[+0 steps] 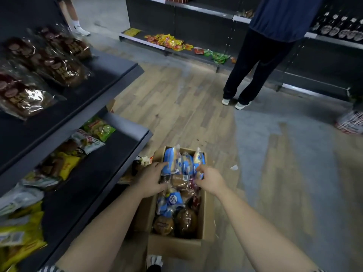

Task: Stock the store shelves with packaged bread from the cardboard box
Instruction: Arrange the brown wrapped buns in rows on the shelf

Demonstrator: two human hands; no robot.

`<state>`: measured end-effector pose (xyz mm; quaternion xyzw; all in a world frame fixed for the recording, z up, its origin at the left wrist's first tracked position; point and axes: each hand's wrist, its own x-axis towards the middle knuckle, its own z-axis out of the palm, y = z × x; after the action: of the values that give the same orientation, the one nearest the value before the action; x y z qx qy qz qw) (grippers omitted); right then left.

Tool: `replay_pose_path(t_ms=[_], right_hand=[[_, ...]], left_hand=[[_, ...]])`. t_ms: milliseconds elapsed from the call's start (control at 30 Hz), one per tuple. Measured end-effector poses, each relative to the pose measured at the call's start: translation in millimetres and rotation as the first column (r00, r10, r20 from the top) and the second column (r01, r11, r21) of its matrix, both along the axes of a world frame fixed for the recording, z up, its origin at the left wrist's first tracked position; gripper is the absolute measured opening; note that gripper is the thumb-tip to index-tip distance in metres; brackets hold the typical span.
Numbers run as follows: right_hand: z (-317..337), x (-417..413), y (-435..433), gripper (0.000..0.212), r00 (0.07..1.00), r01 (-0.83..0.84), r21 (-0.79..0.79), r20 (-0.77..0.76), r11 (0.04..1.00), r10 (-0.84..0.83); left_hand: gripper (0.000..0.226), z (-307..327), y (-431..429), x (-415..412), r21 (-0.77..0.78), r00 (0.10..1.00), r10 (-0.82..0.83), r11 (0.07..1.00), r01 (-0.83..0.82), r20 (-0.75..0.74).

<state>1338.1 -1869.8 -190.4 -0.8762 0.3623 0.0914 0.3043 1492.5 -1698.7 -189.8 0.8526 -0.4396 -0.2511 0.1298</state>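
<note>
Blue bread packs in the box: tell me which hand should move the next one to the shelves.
Left, probably. The left hand grips a blue bread pack in the cardboard box, on the side nearest the shelves. The right hand touches a pack on the far side.

Plank floor, possibly worn grey patch
</note>
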Motion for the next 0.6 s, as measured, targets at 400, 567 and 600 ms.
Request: replay_pose_path(t_ms=[400, 567, 600], right_hand=[[-91.6, 40.3, 11.2, 0.017, 0.999, 0.018, 0.094, -0.044, 0.995, -0.014], [-146.4, 54.2, 11.1, 0.05, 0.996, -0.018, 0.096, -0.091, 0.995, 0.027], [-153.2, 55.6, 12.0, 0.056, 0.996, -0.02, 0.083, -0.089, 0.996, 0.027]], left_hand=[[0.077, -101.9, -20.0, 16.1, 0.034, 0.997, -0.068, 0.997, 0.066, 0.049], [0.075, -141.7, -24.2, 24.5, 0.007, 0.994, -0.067, 0.998, 0.067, 0.084], [0.075, -148.2, -24.4, 25.5, 0.0, 0.994, -0.064, 0.998, 0.064, 0.091]])
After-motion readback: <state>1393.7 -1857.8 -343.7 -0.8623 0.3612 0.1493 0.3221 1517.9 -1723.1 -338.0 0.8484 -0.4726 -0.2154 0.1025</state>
